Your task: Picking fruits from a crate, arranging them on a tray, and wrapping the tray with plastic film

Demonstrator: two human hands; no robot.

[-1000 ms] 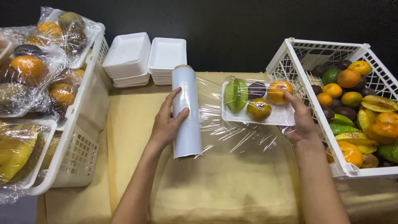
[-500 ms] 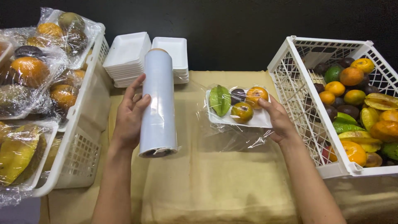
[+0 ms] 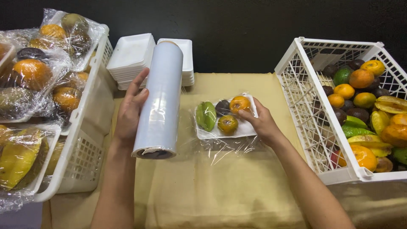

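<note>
1. Since the earlier frames the roll has been lifted and carried left, away from the tray, and the tray has slid left toward the middle of the table. The film between them, stretched flat a second ago, now lies loose and crinkled around the tray.
2. The left hand has its grip closed around the roll's left side, fingers spread up along it, holding it nearly upright and off the table.
3. The right hand has its grip clamped on the tray's right edge, thumb on top beside the orange. The tray sits on the table between the roll and the white crate, with a green starfruit, a dark fruit and a second orange fruit on it.
4. To do this step well, I judge the tray should be pinned flat so the fruit does not roll while the film is drawn.
5. Keep the film taut from roll to tray; slack like that now by the near edge will wrinkle and cling to itself.
6. Whether the film has been torn from the roll cannot be told.
7. Stacked empty trays wait behind, and wrapped trays fill the left basket.
</note>
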